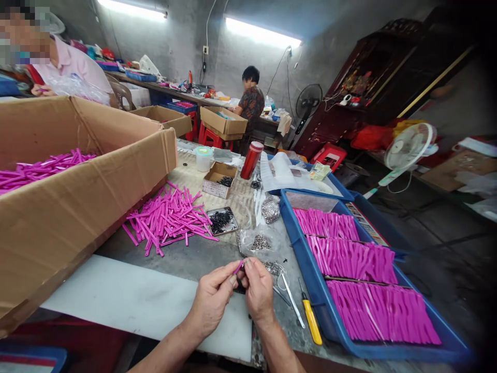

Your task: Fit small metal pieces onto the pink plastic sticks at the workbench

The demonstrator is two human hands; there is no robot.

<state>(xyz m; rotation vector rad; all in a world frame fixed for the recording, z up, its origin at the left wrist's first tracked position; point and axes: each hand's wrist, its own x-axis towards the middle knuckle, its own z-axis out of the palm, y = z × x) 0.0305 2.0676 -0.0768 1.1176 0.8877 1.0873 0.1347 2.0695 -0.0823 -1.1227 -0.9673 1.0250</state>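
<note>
Forearms (pixel 171 344), cut off by the lower edge, lead up to two bare hands meeting at their fingertips. Thumb and forefinger of the left hand (pixel 212 296) pinch a slim magenta piece (pixel 238 267); the right hand (pixel 258 291) is curled narrow, its fingertips closed around the piece's far tip. So the piece lies between both hands, its long axis slanting from the left fingers up and away to the right ones. Fingers cover both ends, and whether the right hand pinches some small part too is hard to make out.

Beyond the left hand spreads a loose magenta heap (pixel 166 217), its sticks pointing every way. Left of that hand, a cardboard box (pixel 89 202) is cut off by the edge, its wall hiding part of the contents. Just right of the right hand lies a yellow-handled screwdriver (pixel 311 318), tip pointing away; farther right, a blue bin (pixel 302 254) holds rows of magenta strips (pixel 382 311).
</note>
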